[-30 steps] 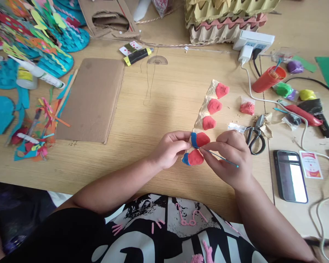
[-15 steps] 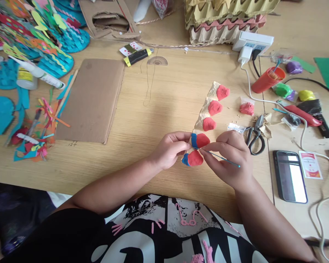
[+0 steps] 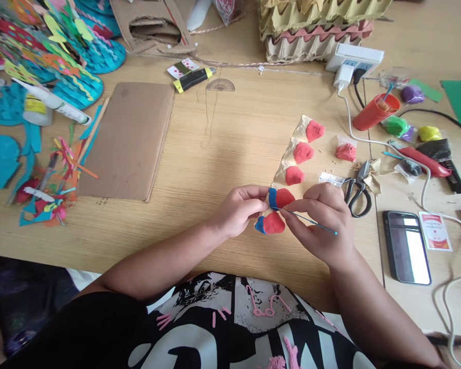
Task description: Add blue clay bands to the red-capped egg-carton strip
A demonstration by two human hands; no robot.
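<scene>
A pale egg-carton strip [image 3: 283,170] runs diagonally over the table, with several red clay patches along its right side. Its two nearest sections also carry blue clay [image 3: 272,198]. My left hand [image 3: 240,210] pinches the strip's left edge near those sections. Between the thumb and fingers of my right hand [image 3: 325,220] is a thin blue stick [image 3: 315,223], its tip touching the strip by the blue clay. Fingers hide part of the strip's edge.
Scissors [image 3: 358,189], a phone [image 3: 407,248] and a red cup [image 3: 375,113] are on the right. A cardboard sheet [image 3: 126,141] and paper scraps lie left. Egg trays [image 3: 311,31] and a power strip [image 3: 363,59] stand at the back.
The far end of the strip has shifted slightly to the right. Both hands keep nearly the same place and grip.
</scene>
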